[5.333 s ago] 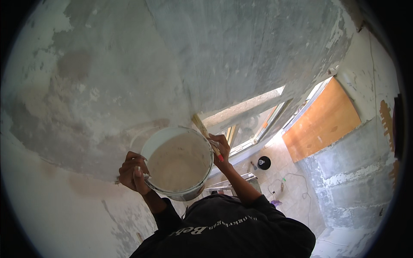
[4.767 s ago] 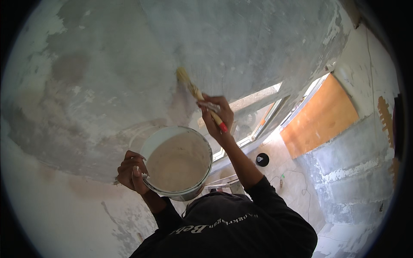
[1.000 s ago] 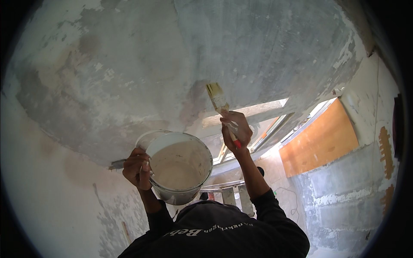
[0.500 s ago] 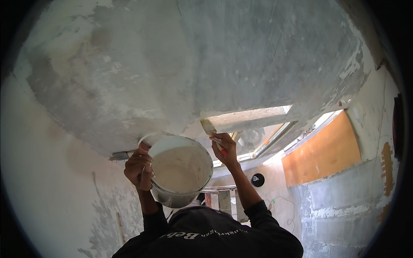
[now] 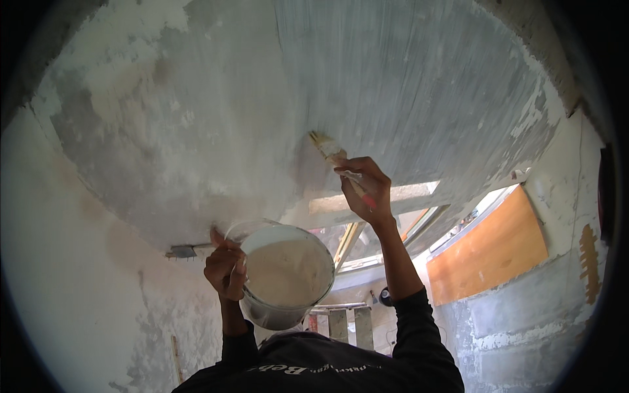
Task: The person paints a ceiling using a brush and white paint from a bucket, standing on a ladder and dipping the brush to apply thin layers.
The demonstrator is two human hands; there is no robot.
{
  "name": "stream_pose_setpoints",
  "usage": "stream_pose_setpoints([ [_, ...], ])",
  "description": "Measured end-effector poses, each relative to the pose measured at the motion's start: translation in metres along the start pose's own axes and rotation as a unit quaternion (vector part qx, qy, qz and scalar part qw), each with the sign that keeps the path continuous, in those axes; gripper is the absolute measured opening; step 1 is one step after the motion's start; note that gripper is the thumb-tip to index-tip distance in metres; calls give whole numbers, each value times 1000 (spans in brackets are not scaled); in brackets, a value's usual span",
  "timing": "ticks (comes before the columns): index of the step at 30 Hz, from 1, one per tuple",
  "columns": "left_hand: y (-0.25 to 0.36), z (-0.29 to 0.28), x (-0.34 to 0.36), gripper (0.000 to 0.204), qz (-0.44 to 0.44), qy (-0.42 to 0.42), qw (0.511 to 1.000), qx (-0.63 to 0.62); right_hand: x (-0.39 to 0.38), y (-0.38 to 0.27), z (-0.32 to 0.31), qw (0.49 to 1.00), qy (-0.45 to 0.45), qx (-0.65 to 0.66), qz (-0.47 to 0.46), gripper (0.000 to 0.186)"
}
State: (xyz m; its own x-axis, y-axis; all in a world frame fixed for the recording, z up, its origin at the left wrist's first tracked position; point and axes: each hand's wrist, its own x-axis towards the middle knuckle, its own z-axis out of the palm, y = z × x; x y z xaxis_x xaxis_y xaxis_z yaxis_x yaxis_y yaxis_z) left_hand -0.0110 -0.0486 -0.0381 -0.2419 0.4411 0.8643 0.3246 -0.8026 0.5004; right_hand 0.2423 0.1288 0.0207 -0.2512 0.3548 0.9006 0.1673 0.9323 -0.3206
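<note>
My right hand [image 5: 367,187] is closed round the handle of a paintbrush [image 5: 332,152] with pale, coated bristles and a red handle end. The bristle tip is at the grey, streaked wall [image 5: 386,92], above the window opening. In front of my chest, my left hand [image 5: 226,267] grips a round bucket [image 5: 282,318] by its rim and wire handle side. Pale, creamy paint [image 5: 285,268] lies in the tilted bucket. Part of the left fingers is hidden behind the bucket's edge.
An electrical box [image 5: 181,251] sits on the wall left of my left hand. Below right is a window frame [image 5: 350,243], with an orange-brown panel [image 5: 491,249] farther right. A wooden ladder or stand [image 5: 337,324] shows beneath the bucket. A dark round object [image 5: 385,297] is on the floor.
My right hand has moved the paintbrush up the wall, from beside the window opening's left corner to well above it. My left hand and the bucket appear slightly lower and farther right.
</note>
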Motion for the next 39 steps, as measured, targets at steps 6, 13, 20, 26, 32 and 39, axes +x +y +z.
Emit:
stream_pose_setpoints([
  [6, -11, -3, 7, 29, 13, 13, 1000, 18, 66, -22, -6, 975, 128, -32, -176, 30],
  [13, -28, -2, 22, 32, 20, 24, 999, 18, 66, -10, -4, 962, 157, -85, -209, 25],
  [20, -38, 1, 38, 35, 12, 6, 1000, 6, 101, -20, -13, 948, 194, -97, -233, 25],
  [26, -36, -1, 52, 35, 4, 48, 999, 9, 109, -34, -9, 961, 153, -43, -225, 19],
  [32, -25, 1, 65, 32, 37, 74, 997, -3, 143, -42, 6, 944, 123, -30, -305, 23],
  [39, -12, -3, 79, 29, 68, 91, 994, -5, 243, -62, 8, 913, 155, -89, -367, 27],
])
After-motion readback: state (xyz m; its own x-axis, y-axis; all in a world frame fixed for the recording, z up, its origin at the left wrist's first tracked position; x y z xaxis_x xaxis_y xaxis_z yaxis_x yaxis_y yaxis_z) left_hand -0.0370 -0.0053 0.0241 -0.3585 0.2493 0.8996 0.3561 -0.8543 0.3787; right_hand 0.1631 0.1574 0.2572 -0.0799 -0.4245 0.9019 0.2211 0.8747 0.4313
